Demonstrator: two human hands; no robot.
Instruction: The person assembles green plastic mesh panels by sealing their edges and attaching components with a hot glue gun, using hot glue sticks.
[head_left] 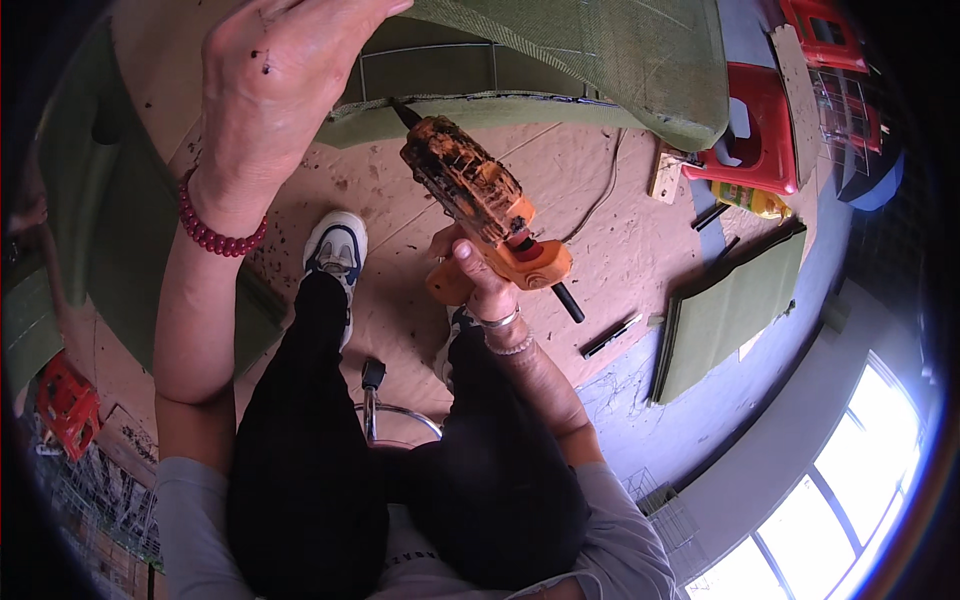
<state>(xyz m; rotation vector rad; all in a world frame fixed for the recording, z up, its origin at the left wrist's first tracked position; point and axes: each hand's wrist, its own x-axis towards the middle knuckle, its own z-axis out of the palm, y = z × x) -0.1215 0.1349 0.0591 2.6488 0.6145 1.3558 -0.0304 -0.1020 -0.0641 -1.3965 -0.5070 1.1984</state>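
Note:
My right hand (485,285) is wrapped round the handle of an orange hot glue gun (467,185), its front end crusted with dark and brown residue. From the gun's rear sticks out a black glue stick (568,302). The nozzle points up and left, at the near edge of a green mesh fabric (640,65) fitted over a thin wire frame (428,48); whether it touches the edge I cannot tell. My left hand (270,95) is raised at the top, beside the fabric's left part. Its fingers are mostly cut off by the picture's edge.
Brown sheeting (545,190) with dark specks covers the floor. At the right are a red plastic stool (755,130), a yellow bottle (748,200) and stacked green panels (735,310). More green fabric (75,200) hangs left. A cord (607,190) runs behind the glue gun.

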